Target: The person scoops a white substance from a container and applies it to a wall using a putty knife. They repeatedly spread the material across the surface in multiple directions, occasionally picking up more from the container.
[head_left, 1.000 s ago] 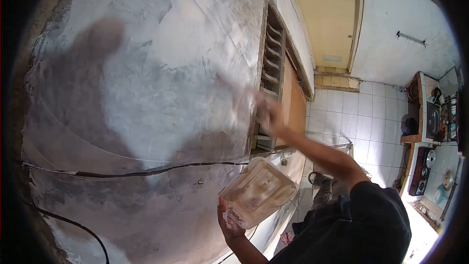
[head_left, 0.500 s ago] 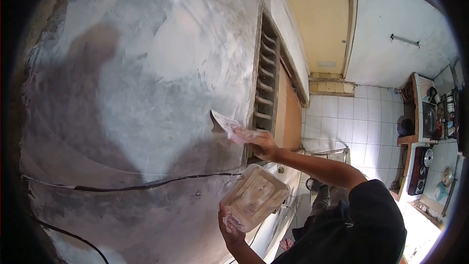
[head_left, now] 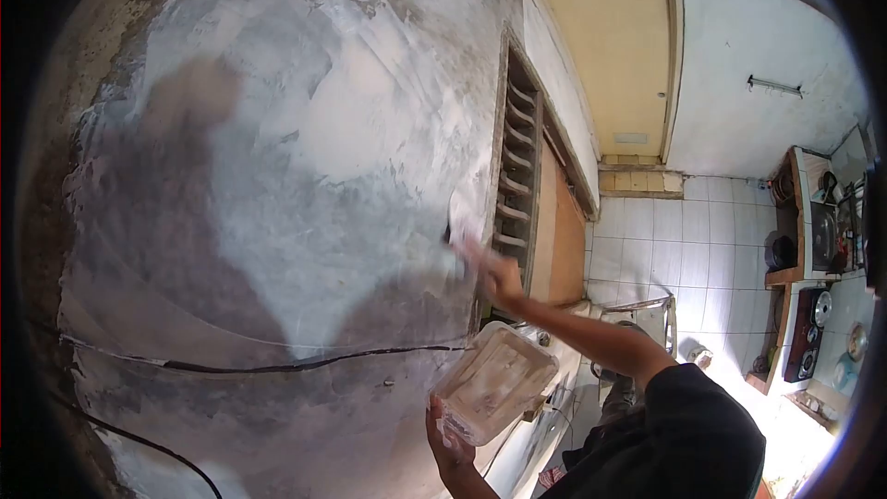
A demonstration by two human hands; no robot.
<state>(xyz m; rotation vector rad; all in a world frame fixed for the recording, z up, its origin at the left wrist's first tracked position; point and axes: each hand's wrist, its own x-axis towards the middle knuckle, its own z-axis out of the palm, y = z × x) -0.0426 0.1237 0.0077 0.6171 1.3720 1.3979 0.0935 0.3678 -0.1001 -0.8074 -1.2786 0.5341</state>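
My right hand (head_left: 502, 279) is closed around the handle of a putty knife (head_left: 467, 220), its wide blade coated in whitish paste. Motion blurs the blade, which is at the wall beside the window frame; whether it touches cannot be told. In my left hand (head_left: 450, 434) is a rectangular plastic tub (head_left: 499, 383), gripped at its lower end and smeared with pale paste. Some paste also sticks to the left fingers. The grey wall (head_left: 296, 249) carries uneven whitish patches of filler, with my shadow falling across it.
A slatted window opening (head_left: 517, 166) borders the wall. A black cable (head_left: 277, 368) crosses the wall below the filler. To the right are a yellow door (head_left: 628, 65), a tiled floor (head_left: 656, 240), a stove (head_left: 809, 333) and a sink (head_left: 823, 236).
My right hand has moved the putty knife up and to the right, towards the window frame. The tub stays in my left hand, and the whole view has shifted slightly.
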